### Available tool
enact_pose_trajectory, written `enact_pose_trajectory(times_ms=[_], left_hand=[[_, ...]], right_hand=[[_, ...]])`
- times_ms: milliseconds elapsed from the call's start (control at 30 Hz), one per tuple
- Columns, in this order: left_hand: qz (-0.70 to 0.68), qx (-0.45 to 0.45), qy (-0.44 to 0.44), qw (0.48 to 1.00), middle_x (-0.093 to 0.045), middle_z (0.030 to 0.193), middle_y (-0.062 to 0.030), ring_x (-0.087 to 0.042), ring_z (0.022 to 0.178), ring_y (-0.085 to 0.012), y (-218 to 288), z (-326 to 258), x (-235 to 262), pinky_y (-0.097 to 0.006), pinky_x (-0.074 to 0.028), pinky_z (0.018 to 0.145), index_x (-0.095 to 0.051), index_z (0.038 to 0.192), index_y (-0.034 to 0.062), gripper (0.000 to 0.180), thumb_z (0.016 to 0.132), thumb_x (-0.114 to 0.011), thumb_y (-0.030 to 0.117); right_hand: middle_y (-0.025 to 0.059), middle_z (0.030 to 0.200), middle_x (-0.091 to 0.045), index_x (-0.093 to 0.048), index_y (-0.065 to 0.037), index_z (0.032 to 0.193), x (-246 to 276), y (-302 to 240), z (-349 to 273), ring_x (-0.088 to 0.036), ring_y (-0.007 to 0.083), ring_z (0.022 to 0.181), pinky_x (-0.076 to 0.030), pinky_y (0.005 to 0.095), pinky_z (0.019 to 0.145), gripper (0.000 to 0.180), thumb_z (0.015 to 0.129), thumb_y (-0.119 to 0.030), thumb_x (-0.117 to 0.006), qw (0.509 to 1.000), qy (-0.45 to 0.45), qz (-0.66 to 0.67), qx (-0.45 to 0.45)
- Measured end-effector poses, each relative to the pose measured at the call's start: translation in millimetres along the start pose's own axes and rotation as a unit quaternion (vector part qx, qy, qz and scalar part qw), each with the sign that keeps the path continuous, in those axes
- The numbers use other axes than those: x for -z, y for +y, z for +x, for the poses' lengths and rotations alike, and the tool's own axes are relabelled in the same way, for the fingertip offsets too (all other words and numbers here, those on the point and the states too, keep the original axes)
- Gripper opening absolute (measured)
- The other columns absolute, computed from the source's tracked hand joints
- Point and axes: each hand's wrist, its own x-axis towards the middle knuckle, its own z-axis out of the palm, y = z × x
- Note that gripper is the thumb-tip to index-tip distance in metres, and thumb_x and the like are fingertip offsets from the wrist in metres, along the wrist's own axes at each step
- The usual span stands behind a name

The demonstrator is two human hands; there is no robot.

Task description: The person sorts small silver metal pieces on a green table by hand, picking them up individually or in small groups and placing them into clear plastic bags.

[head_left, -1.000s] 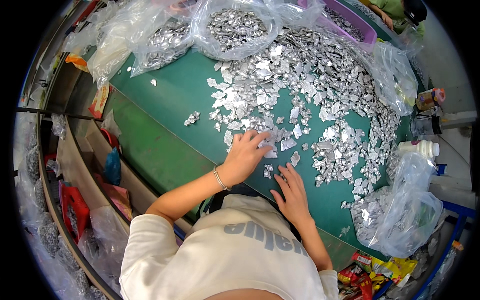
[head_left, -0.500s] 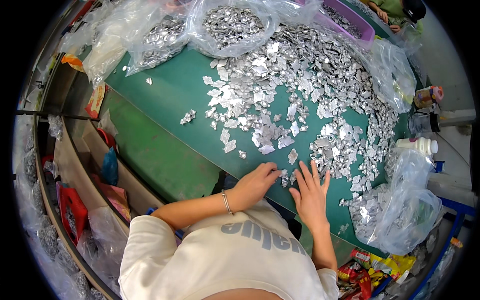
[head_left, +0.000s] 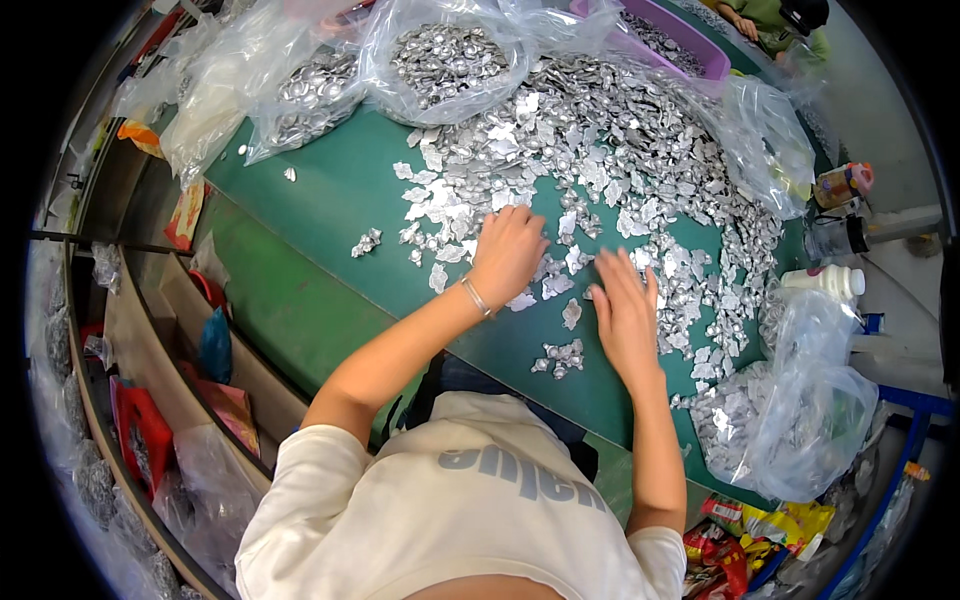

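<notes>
A broad heap of small silver metal pieces (head_left: 600, 120), flat with wavy outlines and raised bumps, spreads over the green table (head_left: 310, 220). At the heap's near left edge, my left hand (head_left: 508, 256) bends its fingers down onto the pieces; the fingertips and anything in them are hidden. My right hand (head_left: 625, 312), slightly blurred, reaches in beside the near pieces with its fingers outstretched and apart. Between my arms a small cluster of metal pieces (head_left: 560, 358) lies close to the table's front edge. Another small cluster (head_left: 367, 242) sits off to the left.
Clear plastic bags of metal pieces (head_left: 445, 70) stand along the back, with a purple bin (head_left: 715, 65) beyond. At right are a filled bag (head_left: 800, 420), a white bottle (head_left: 835, 281) and a jar (head_left: 843, 186). Someone in green (head_left: 775, 30) sits at far right.
My left hand has gone from the front edge forward onto the heap. My right hand has moved slightly forward. The small cluster near the front edge is now uncovered.
</notes>
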Motion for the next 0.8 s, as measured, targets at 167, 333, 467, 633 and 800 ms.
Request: enact_pose_trajectory(times_ms=[167,333,467,633,800], left_hand=[[-0.014,0.008,-0.041,0.999,-0.057,0.090,-0.0112,-0.056,0.087,-0.0292,5,8,-2,-0.037,-0.042,0.074,-0.062,0.089,0.0045,0.011,0.078,-0.064,0.007],[-0.152,-0.051,-0.085,0.983,-0.058,0.093,-0.0114,-0.056,0.088,-0.0305,33,-33,25,-0.040,-0.044,0.077,-0.061,0.091,0.0037,0.014,0.078,-0.063,0.005],[-0.189,-0.093,-0.188,0.959,-0.058,0.097,-0.0115,-0.055,0.090,-0.0318,39,-72,18,-0.040,-0.044,0.079,-0.060,0.094,0.0030,0.016,0.078,-0.063,0.004],[-0.201,-0.089,-0.107,0.970,-0.058,0.101,-0.0119,-0.055,0.091,-0.0322,38,-52,28,-0.039,-0.044,0.079,-0.060,0.103,0.0033,0.024,0.079,-0.062,0.003],[-0.088,-0.084,-0.041,0.992,-0.056,0.108,-0.0118,-0.053,0.098,-0.0303,15,-1,11,-0.039,-0.042,0.082,-0.060,0.107,0.0039,0.029,0.078,-0.062,0.004]], right_hand=[[0.0122,0.131,-0.049,-0.053,-0.002,0.122,-25,13,27,-0.040,0.0296,0.129,-0.026,0.0525,0.107,0.038,0.089,-0.020,-0.058,0.998,-0.007,-0.056,0.013],[0.0136,0.128,-0.052,-0.053,0.000,0.119,-1,9,-10,-0.039,0.0315,0.130,-0.029,0.0494,0.106,0.036,0.089,-0.018,-0.057,0.998,-0.065,-0.001,0.001],[0.0148,0.131,-0.050,-0.052,0.001,0.121,-6,9,22,-0.039,0.0322,0.130,-0.032,0.0455,0.105,0.036,0.089,-0.016,-0.056,0.993,0.046,0.107,-0.009],[0.0139,0.132,-0.050,-0.053,0.001,0.121,-23,18,26,-0.041,0.0315,0.128,-0.032,0.0472,0.105,0.037,0.088,-0.017,-0.058,0.999,-0.020,-0.033,0.018],[0.0127,0.130,-0.051,-0.055,0.000,0.118,8,-6,-31,-0.043,0.0297,0.127,-0.028,0.0492,0.107,0.037,0.086,-0.018,-0.061,0.993,-0.092,-0.063,0.037]])
